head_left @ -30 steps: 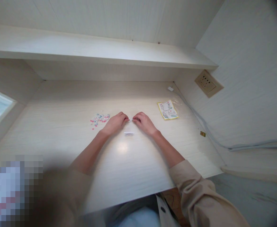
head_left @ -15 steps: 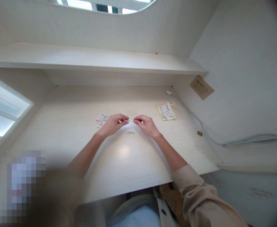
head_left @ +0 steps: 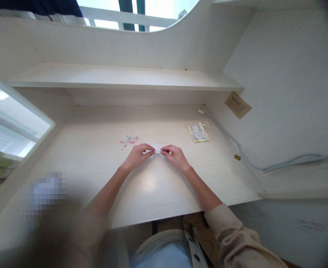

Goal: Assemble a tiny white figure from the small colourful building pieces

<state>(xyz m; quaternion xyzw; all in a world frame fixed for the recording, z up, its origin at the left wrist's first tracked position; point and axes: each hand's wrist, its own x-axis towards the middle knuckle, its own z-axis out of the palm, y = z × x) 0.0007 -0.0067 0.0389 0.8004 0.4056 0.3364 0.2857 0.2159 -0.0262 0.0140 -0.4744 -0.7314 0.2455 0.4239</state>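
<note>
My left hand [head_left: 137,155] and my right hand [head_left: 175,156] meet over the middle of the pale wooden desk [head_left: 97,171]. Both are closed in a pinch on a small white piece [head_left: 157,150] held between their fingertips, too small to name. A scatter of tiny pink and blue bits [head_left: 128,141] lies on the desk just left of my left hand.
A yellow-edged printed card [head_left: 197,133] lies at the right back of the desk. A small brass-coloured object [head_left: 237,157] sits near the right wall, beside a grey cable [head_left: 278,165]. A wall socket [head_left: 237,105] and a shelf [head_left: 119,76] are above.
The view has tilted upward, showing more of the shelf and window. Both hands lifted slightly, then settled low again with the white piece still pinched; the white scrap seen below them is no longer visible.
</note>
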